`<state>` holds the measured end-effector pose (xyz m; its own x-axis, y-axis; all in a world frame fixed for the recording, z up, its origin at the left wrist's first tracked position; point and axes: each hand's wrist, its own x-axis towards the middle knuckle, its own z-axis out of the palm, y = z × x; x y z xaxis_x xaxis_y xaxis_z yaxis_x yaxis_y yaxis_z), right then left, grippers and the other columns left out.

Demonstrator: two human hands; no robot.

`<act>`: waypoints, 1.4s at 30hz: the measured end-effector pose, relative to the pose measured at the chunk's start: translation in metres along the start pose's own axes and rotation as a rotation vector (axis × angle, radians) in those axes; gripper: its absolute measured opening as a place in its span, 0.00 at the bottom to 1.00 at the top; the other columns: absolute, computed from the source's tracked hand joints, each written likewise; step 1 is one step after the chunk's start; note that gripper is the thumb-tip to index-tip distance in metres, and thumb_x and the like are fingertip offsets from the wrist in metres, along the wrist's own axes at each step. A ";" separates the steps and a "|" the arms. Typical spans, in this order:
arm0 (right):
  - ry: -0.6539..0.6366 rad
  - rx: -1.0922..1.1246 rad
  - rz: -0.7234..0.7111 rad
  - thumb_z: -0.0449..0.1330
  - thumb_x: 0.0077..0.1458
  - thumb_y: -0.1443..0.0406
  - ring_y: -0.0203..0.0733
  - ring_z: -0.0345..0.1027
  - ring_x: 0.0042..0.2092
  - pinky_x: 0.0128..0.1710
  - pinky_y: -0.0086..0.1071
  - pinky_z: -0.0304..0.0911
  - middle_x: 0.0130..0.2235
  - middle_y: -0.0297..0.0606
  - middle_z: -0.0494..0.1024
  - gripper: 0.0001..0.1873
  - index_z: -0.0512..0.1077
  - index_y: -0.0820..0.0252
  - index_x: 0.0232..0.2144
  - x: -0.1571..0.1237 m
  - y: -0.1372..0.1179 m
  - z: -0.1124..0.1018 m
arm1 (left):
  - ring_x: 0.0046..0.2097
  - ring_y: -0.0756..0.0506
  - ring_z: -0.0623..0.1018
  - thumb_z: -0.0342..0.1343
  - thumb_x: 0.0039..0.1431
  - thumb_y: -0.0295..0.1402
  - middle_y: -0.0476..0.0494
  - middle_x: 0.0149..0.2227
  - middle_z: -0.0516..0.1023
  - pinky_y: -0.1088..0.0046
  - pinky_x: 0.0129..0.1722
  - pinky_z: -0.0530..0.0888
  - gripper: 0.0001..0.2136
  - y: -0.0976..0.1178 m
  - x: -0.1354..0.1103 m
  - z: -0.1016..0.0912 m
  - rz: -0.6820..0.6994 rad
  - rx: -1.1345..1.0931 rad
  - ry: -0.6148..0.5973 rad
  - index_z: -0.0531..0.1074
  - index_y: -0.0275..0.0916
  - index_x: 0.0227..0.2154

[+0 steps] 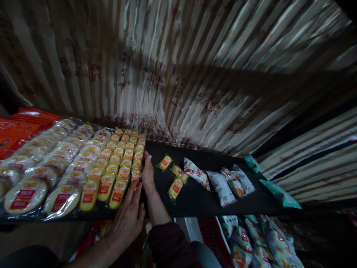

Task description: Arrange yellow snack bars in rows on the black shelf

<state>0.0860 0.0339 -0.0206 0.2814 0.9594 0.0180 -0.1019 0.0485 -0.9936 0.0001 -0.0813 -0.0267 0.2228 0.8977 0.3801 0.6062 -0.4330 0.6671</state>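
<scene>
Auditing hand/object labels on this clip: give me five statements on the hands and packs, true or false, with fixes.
1. The right hand is at the right side of the yellow pack rows. True.
2. The left hand is over the orange packs. False: the left hand is by the near right corner of the yellow pack rows.
3. Large round packs lie left of the yellow pack rows. True.
4. On the black shelf, teal packs lie among the yellow rows. False: the teal packs there lie toward its right end.
5. Three small loose packs lie right of the right hand. True.
</scene>
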 end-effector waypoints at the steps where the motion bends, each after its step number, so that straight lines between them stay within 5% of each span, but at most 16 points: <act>1: 0.001 -0.001 -0.006 0.40 0.58 0.44 0.41 0.57 0.60 0.61 0.38 0.50 0.59 0.38 0.65 0.35 0.62 0.58 0.57 0.000 0.001 0.000 | 0.63 0.39 0.60 0.45 0.55 0.24 0.36 0.63 0.55 0.57 0.57 0.67 0.31 0.000 0.000 0.000 0.001 0.000 -0.004 0.47 0.42 0.63; 13: 0.030 -0.015 -0.018 0.40 0.58 0.44 0.40 0.51 0.63 0.62 0.40 0.45 0.62 0.40 0.59 0.36 0.58 0.59 0.59 0.044 0.008 -0.003 | 0.61 0.41 0.63 0.42 0.57 0.25 0.36 0.63 0.55 0.62 0.54 0.71 0.26 0.000 0.002 0.000 -0.026 -0.001 -0.055 0.52 0.39 0.61; 19: -0.032 0.052 -0.007 0.40 0.58 0.44 0.40 0.57 0.60 0.60 0.38 0.51 0.60 0.38 0.63 0.35 0.59 0.56 0.58 0.042 0.004 0.000 | 0.61 0.41 0.62 0.43 0.58 0.25 0.37 0.62 0.56 0.63 0.54 0.70 0.25 0.000 0.002 0.000 -0.020 0.029 -0.063 0.55 0.38 0.60; 25: 0.020 0.134 0.018 0.42 0.58 0.45 0.41 0.53 0.62 0.62 0.40 0.47 0.62 0.45 0.59 0.37 0.56 0.62 0.60 0.034 0.000 -0.006 | 0.60 0.41 0.64 0.44 0.56 0.24 0.36 0.61 0.59 0.64 0.55 0.70 0.24 -0.002 -0.001 0.002 0.043 0.102 -0.023 0.59 0.38 0.57; 33: 0.102 0.196 0.012 0.47 0.55 0.45 0.44 0.60 0.59 0.59 0.42 0.51 0.57 0.48 0.66 0.34 0.63 0.61 0.55 -0.020 -0.009 -0.029 | 0.56 0.42 0.69 0.45 0.54 0.23 0.34 0.58 0.63 0.64 0.51 0.73 0.20 -0.001 -0.009 0.003 0.139 0.196 -0.022 0.65 0.36 0.51; 42: 0.165 0.164 -0.041 0.49 0.57 0.49 0.45 0.67 0.52 0.53 0.43 0.60 0.50 0.45 0.73 0.26 0.70 0.60 0.47 -0.120 -0.012 -0.050 | 0.49 0.41 0.72 0.46 0.53 0.23 0.37 0.49 0.72 0.58 0.50 0.72 0.17 0.000 -0.024 -0.013 0.231 0.216 -0.084 0.69 0.34 0.46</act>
<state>0.1009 -0.0955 -0.0160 0.4392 0.8980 0.0258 -0.2370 0.1435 -0.9608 -0.0152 -0.1037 -0.0280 0.4301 0.7850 0.4459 0.6783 -0.6069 0.4143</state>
